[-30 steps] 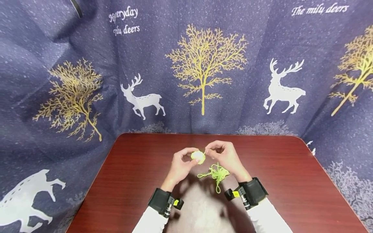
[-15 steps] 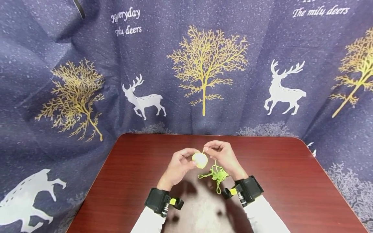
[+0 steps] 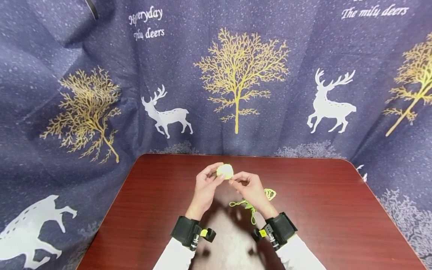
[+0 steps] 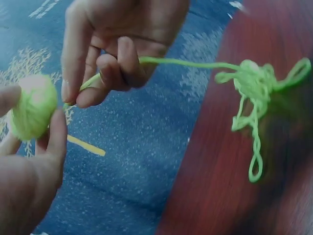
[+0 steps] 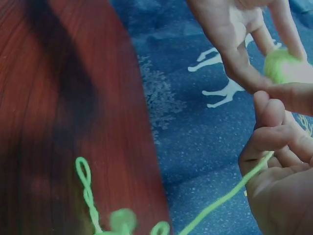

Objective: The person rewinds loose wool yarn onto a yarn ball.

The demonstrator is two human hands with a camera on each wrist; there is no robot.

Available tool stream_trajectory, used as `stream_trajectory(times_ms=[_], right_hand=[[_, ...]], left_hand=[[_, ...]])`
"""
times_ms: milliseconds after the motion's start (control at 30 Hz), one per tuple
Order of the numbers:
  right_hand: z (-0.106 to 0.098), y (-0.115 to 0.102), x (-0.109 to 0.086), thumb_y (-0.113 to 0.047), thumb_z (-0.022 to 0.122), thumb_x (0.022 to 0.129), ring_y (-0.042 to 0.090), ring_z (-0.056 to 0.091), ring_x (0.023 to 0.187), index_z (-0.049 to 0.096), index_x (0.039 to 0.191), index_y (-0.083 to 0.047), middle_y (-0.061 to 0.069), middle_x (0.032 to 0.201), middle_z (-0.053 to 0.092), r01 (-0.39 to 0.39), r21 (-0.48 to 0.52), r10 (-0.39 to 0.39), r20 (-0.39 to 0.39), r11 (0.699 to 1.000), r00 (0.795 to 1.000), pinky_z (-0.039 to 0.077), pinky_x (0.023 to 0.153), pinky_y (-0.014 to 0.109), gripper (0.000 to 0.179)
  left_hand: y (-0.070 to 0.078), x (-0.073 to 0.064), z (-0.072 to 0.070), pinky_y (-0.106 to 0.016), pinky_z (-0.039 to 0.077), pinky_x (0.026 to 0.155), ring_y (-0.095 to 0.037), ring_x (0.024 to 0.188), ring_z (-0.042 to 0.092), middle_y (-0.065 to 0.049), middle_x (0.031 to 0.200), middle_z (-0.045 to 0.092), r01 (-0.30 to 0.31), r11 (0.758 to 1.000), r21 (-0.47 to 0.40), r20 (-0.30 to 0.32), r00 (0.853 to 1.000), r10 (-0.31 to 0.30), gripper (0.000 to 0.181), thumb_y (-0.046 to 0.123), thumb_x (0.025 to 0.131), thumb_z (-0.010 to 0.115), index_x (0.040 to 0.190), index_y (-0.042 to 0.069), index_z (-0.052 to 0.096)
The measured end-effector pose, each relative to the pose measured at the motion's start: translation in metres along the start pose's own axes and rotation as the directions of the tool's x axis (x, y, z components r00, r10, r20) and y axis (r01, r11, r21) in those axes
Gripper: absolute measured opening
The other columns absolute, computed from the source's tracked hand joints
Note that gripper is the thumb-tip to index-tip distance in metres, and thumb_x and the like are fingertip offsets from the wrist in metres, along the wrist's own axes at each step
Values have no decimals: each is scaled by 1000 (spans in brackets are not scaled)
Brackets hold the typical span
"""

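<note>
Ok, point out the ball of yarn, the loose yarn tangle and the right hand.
Ball of yarn (image 4: pixel 35 106): left wrist view, middle of its wound surface.
Loose yarn tangle (image 4: pixel 254 84): left wrist view, its bunched middle.
Right hand (image 3: pixel 251 189): head view, back of the hand.

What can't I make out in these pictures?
Head view: part of the loose yarn, hidden by the right hand and wrist.
Right wrist view: rest of the loose yarn, cut off by the bottom edge.
Left wrist view: part of the yarn ball, behind the left fingers.
</note>
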State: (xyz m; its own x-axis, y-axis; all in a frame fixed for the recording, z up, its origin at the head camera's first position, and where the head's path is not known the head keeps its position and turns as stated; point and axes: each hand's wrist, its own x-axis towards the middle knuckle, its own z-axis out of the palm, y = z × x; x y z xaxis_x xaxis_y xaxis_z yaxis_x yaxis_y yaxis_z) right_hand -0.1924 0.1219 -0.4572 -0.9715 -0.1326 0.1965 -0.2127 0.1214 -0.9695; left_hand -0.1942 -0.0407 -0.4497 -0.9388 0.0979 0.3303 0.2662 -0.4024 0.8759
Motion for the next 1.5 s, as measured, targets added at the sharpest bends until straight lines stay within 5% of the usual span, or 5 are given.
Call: stream_trajectory(times_ms=[233, 533, 900, 1267, 1500], right_hand=[[-2, -25, -11, -9, 66, 81, 22, 51, 51, 65, 86, -5, 8, 68, 61, 63, -80, -60, 36, 995, 998, 39, 44, 26, 6], [-17, -12, -1, -15, 71, 78, 25, 55, 58, 66, 89, -4, 12, 79, 65, -30, 1, 30, 2, 1000, 1000, 49, 52, 35, 17], [-38, 6, 10, -13, 66, 81, 9, 44, 53, 59, 99, 6, 5, 81, 63, -107, 468, 113, 17, 877, 994, 28, 44, 16, 27], [-20, 17, 5, -21, 71, 77, 20, 48, 53, 66, 93, -3, 12, 78, 63, -98, 151, 103, -25, 984, 994, 35, 44, 24, 24], [-12, 7, -1, -15, 69, 79, 20, 52, 55, 67, 85, -12, 7, 73, 64, 67, -183, -65, 20, 981, 998, 43, 49, 27, 6]], left_hand=[[-10, 4, -5, -37, 49, 82, -26, 98, 59, -10, 112, 59, -145, 886, 441, -11, 986, 167, 37, 9, 80, 68, 115, 6, 59], [-16, -2, -18, -25, 45, 78, -11, 88, 56, 2, 97, 59, -293, 455, 841, 253, 956, 148, 33, 9, 69, 71, 101, 13, 63], [-4, -7, -19, -38, 50, 79, -23, 93, 61, -8, 103, 62, -62, 913, 403, 565, 802, -195, 36, -1, 74, 68, 108, 7, 60], [0, 6, -2, -52, 43, 88, -27, 103, 56, -16, 115, 56, 47, 975, -216, 188, 982, -6, 42, -3, 79, 63, 118, -7, 48], [-12, 16, 3, -52, 41, 90, -32, 100, 57, -23, 114, 53, 13, 985, -174, -155, 987, -40, 52, 0, 75, 68, 120, -12, 45]])
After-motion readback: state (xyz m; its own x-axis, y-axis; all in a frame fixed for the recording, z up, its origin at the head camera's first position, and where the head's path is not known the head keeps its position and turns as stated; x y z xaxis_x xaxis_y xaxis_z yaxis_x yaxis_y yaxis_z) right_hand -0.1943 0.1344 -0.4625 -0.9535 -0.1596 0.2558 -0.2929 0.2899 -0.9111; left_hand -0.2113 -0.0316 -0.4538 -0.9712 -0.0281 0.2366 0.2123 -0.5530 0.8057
